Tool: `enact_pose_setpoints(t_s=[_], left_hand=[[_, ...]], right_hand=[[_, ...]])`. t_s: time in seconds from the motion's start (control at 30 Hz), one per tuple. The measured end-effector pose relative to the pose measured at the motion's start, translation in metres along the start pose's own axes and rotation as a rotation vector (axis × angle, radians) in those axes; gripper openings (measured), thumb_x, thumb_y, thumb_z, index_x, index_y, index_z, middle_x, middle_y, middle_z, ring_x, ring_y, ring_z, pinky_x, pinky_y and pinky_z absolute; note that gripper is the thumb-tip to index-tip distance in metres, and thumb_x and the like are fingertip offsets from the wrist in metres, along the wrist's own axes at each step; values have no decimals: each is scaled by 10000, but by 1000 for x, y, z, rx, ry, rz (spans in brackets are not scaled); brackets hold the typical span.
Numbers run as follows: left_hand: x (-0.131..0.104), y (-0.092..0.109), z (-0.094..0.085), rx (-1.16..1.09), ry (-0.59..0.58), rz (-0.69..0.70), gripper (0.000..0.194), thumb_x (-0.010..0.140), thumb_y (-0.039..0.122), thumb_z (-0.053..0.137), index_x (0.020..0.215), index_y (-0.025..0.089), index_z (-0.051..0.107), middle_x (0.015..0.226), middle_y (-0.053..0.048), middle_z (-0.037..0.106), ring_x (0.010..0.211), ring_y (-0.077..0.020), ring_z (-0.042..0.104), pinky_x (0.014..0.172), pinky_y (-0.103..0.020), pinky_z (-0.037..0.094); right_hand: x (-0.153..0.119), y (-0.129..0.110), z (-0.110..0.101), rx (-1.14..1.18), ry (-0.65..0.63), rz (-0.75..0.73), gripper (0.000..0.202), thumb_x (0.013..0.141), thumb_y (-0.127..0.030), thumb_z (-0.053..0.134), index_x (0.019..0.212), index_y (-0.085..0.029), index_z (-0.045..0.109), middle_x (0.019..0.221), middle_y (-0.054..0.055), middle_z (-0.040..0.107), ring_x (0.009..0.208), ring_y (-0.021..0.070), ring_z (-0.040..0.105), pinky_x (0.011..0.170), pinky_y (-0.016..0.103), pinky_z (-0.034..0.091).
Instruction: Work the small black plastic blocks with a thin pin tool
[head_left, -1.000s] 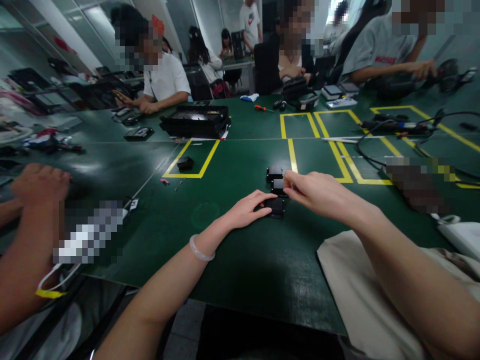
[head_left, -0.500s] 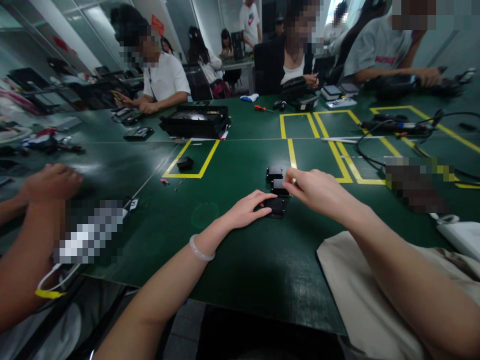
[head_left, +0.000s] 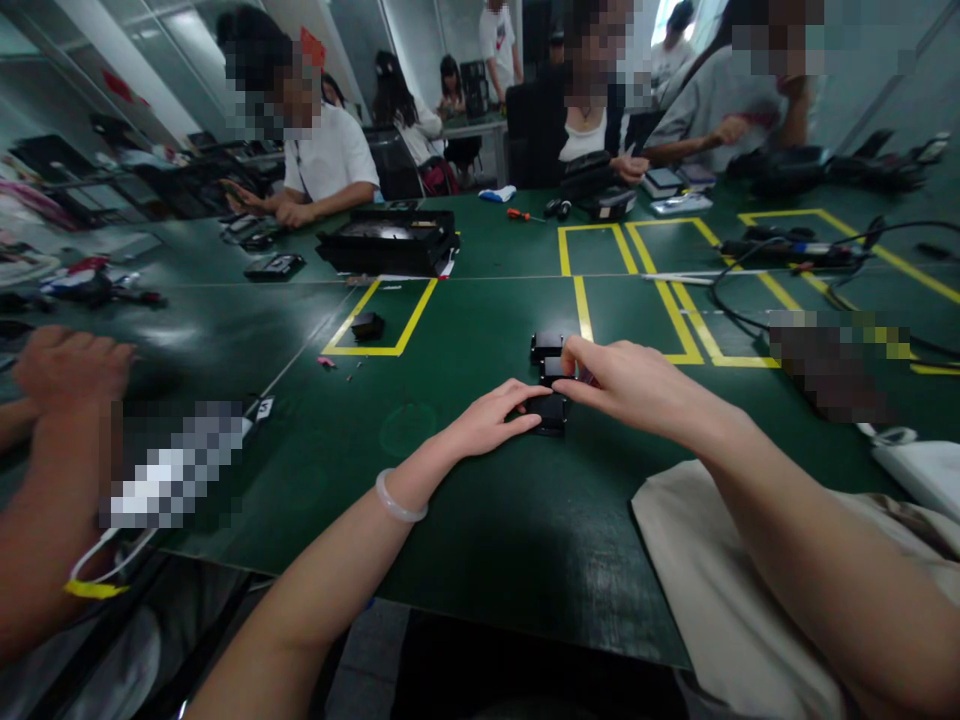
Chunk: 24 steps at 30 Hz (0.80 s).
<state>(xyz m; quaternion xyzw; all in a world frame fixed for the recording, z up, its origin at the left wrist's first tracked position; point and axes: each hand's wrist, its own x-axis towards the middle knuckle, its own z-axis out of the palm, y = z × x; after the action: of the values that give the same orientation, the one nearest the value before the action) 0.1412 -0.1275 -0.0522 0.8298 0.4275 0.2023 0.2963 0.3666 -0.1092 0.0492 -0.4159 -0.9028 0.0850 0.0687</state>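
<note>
Several small black box-shaped parts stand in a short row on the green table. My left hand (head_left: 487,422) holds the nearest black block (head_left: 552,412) at its left side, index finger along the far edge and thumb along the near one. Just beyond is a middle black block (head_left: 553,369), and past that a far black block (head_left: 546,346). My right hand (head_left: 637,385) is closed beside the middle block, thumb and index finger bent together at its right side. Whatever is between those fingers is too small and hidden to make out.
Yellow tape outlines (head_left: 675,330) mark the green table (head_left: 480,520). A black block (head_left: 367,325) lies inside the left outline, with a large black housing (head_left: 390,242) behind. Beige cloth (head_left: 697,560) drapes at right. A neighbour's hand (head_left: 71,370) rests at left; cables (head_left: 720,290) lie right.
My right thumb has shifted left, closer to my left index finger, over the blocks. My left hand keeps its place. The neighbour's hand at left has drawn back leftward.
</note>
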Motion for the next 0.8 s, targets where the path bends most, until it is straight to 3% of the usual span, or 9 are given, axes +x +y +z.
enact_pose_setpoints(t_s=[0.1, 0.27, 0.53, 0.67, 0.8], left_hand=[[0, 1, -1, -3, -4, -3, 434, 966, 420, 461, 1382, 297, 444, 1185, -59, 523, 1006, -200, 568, 933, -348, 443], [0, 1, -1, -5, -1, 5, 431, 965, 407, 464, 1382, 298, 447, 1176, -58, 525, 1004, -200, 568, 928, -345, 443], [0, 1, -1, -7, -8, -2, 435, 970, 424, 455, 1385, 294, 442, 1185, -61, 522, 1004, -201, 567, 924, -345, 444], [0, 0, -1, -4, -2, 13, 430, 974, 417, 456, 1384, 289, 440, 1180, -57, 515, 1000, -189, 566, 926, -333, 440], [0, -2, 1, 9, 4, 25, 427, 968, 415, 468, 1375, 289, 448, 1159, -54, 527, 991, -191, 565, 931, -341, 439]], right_hand=[[1, -3, 3, -79, 32, 50, 221, 947, -387, 387, 996, -221, 524, 747, 40, 644, 634, 195, 567, 528, 269, 239], [-1, 2, 3, -3, -10, -24, 208, 936, -316, 387, 1105, -226, 469, 807, 31, 657, 670, 188, 575, 537, 267, 256], [0, -2, 2, -53, 20, 44, 210, 954, -370, 371, 1009, -222, 509, 746, 35, 646, 635, 191, 567, 538, 269, 247], [-2, 0, 1, 6, -5, -20, 186, 941, -313, 375, 1079, -228, 467, 792, 27, 646, 664, 183, 568, 538, 265, 257], [-2, -2, 3, 11, 21, -6, 200, 944, -372, 390, 1054, -229, 475, 792, 29, 642, 677, 190, 571, 545, 266, 262]])
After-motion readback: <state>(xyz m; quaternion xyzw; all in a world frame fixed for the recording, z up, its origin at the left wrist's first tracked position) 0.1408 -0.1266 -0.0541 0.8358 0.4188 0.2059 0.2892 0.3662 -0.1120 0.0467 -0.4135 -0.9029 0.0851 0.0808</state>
